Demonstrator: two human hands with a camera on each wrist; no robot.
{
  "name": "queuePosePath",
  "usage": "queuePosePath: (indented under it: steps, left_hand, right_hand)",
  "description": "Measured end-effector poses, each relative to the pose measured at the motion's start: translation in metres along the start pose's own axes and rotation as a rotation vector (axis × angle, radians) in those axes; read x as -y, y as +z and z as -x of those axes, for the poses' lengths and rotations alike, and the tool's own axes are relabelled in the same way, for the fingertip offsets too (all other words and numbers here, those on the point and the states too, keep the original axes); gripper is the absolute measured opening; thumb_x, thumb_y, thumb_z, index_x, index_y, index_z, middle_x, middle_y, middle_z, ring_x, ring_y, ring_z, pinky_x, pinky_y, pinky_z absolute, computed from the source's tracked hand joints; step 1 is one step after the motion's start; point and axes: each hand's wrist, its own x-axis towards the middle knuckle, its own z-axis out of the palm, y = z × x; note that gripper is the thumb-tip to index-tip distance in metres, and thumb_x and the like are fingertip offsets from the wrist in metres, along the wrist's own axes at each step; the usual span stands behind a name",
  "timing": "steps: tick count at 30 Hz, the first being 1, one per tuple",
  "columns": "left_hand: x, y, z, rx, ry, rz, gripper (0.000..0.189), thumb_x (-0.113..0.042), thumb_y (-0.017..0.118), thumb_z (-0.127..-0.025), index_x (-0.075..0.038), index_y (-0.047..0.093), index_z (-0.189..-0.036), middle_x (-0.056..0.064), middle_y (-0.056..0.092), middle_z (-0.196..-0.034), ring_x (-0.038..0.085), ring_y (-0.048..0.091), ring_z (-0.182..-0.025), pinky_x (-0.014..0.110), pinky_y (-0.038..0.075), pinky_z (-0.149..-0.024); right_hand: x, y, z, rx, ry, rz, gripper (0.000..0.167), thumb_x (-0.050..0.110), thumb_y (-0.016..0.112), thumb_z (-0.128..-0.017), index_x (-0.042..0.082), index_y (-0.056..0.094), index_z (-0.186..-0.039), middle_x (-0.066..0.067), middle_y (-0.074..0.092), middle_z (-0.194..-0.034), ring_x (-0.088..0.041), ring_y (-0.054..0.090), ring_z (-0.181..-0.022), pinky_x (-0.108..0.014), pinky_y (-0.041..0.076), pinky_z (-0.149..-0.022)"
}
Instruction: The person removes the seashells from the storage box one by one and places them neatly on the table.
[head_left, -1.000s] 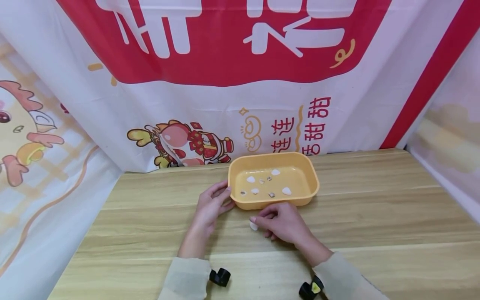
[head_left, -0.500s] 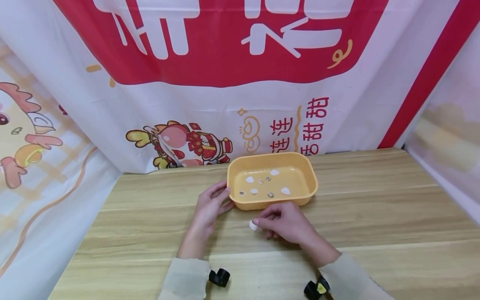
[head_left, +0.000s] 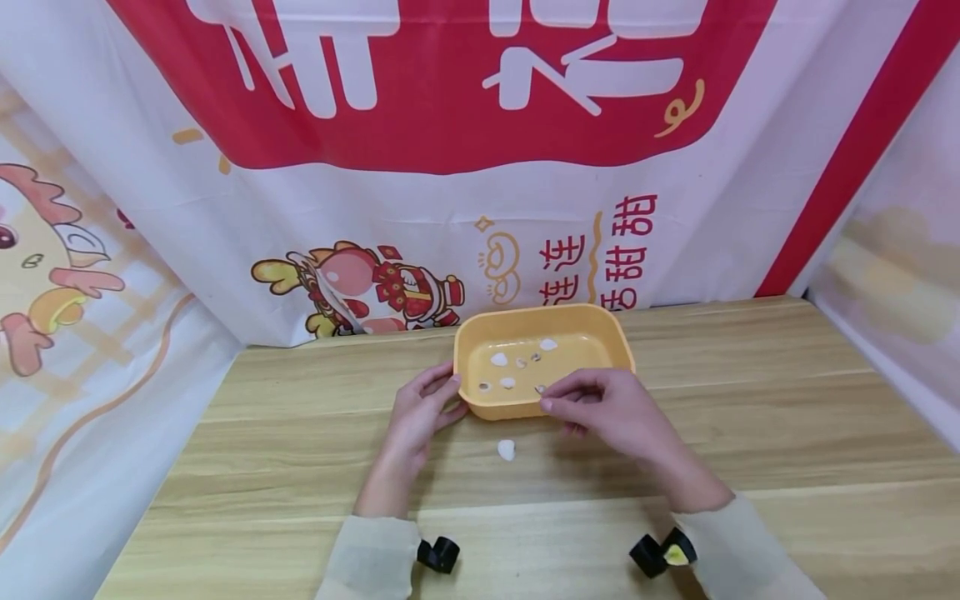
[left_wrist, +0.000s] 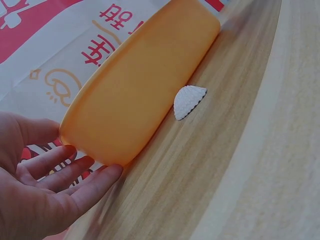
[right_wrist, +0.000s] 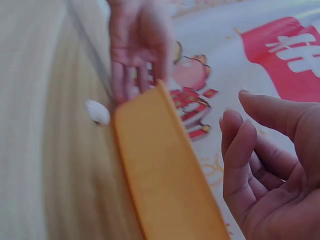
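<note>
My left hand [head_left: 424,408] rests against the left end of a yellow plastic tray [head_left: 495,412], its fingertips touching the outer wall and its thumb at the rim. My right hand [head_left: 611,412] is over the tray's near rim on the right. In the right wrist view its thumb and loosely bent fingers stand apart with nothing between them. A white ribbed seashell [left_wrist: 189,101] lies on the table just in front of the tray. Inside the tray are several white shells, one of them a pale shell [head_left: 499,359], and small brown-grey shells. My right hand hides the tray's near right part.
The wooden table [head_left: 315,450] runs to a white and red printed cloth [head_left: 442,167] behind the tray. More printed cloth hangs at both sides. A black wrist camera [head_left: 438,555] sits at each sleeve cuff.
My right hand has let go of the white seashell, which stays on the table. The hand has moved up and right over the tray's near rim. My left hand has not moved.
</note>
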Motion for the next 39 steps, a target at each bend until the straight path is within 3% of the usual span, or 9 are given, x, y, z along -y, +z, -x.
queuePosePath:
  steps: [6, 15, 21, 29, 36, 39]
  left_hand:
    - [-0.001, -0.001, 0.0, -0.004, 0.002, -0.002, 0.047, -0.014, 0.065, -0.108, -0.008, 0.056, -0.153, 0.018, 0.058, -0.157, 0.037, 0.063, -0.14, 0.045, 0.061, -0.112]
    - [-0.002, -0.004, 0.001, -0.004, -0.005, -0.003, 0.046, -0.015, 0.066, -0.108, -0.009, 0.057, -0.153, 0.018, 0.058, -0.156, 0.036, 0.063, -0.139, 0.045, 0.061, -0.113]
    - [-0.002, -0.011, 0.003, -0.024, 0.011, -0.013, 0.046, -0.014, 0.066, -0.108, -0.007, 0.057, -0.152, 0.02, 0.059, -0.155, 0.038, 0.064, -0.138, 0.046, 0.061, -0.112]
    - [-0.002, -0.009, 0.003, -0.001, 0.022, -0.005, 0.047, -0.013, 0.066, -0.107, -0.005, 0.056, -0.153, 0.022, 0.057, -0.156, 0.039, 0.063, -0.139, 0.047, 0.06, -0.112]
    - [0.0, -0.003, 0.001, 0.012, 0.016, -0.004, 0.047, -0.012, 0.066, -0.107, -0.006, 0.057, -0.152, 0.021, 0.058, -0.155, 0.037, 0.064, -0.138, 0.046, 0.061, -0.112]
    - [0.002, -0.003, 0.001, 0.01, 0.013, -0.001, 0.046, -0.013, 0.067, -0.107, -0.007, 0.058, -0.151, 0.02, 0.059, -0.154, 0.037, 0.065, -0.137, 0.045, 0.062, -0.111]
  right_hand:
    - [0.005, -0.019, 0.0, -0.051, 0.006, -0.021, 0.023, 0.02, 0.081, -0.098, 0.003, 0.078, -0.114, -0.009, 0.08, -0.094, -0.02, 0.074, -0.078, -0.039, 0.071, -0.077]
    - [0.003, -0.025, -0.008, -0.065, -0.001, -0.044, 0.025, 0.017, 0.079, -0.099, -0.001, 0.075, -0.116, -0.02, 0.08, -0.107, -0.016, 0.075, -0.079, -0.036, 0.071, -0.078]
    - [0.009, -0.02, -0.033, -0.081, -0.01, 0.017, 0.025, 0.018, 0.079, -0.1, 0.001, 0.075, -0.118, -0.02, 0.079, -0.112, -0.015, 0.077, -0.083, -0.034, 0.07, -0.082]
    - [0.01, -0.016, -0.078, -0.138, 0.052, 0.127, 0.024, 0.015, 0.079, -0.098, 0.003, 0.076, -0.119, -0.015, 0.08, -0.11, -0.014, 0.076, -0.088, -0.042, 0.069, -0.093]
    - [-0.005, -0.016, -0.101, -0.178, 0.131, 0.114, 0.034, 0.014, 0.08, -0.095, 0.003, 0.074, -0.126, -0.015, 0.074, -0.124, -0.026, 0.07, -0.109, -0.041, 0.062, -0.103]
    - [-0.011, -0.016, -0.108, -0.204, 0.161, 0.105, 0.038, 0.014, 0.079, -0.095, 0.003, 0.072, -0.13, -0.016, 0.071, -0.131, -0.028, 0.065, -0.115, -0.036, 0.058, -0.101]
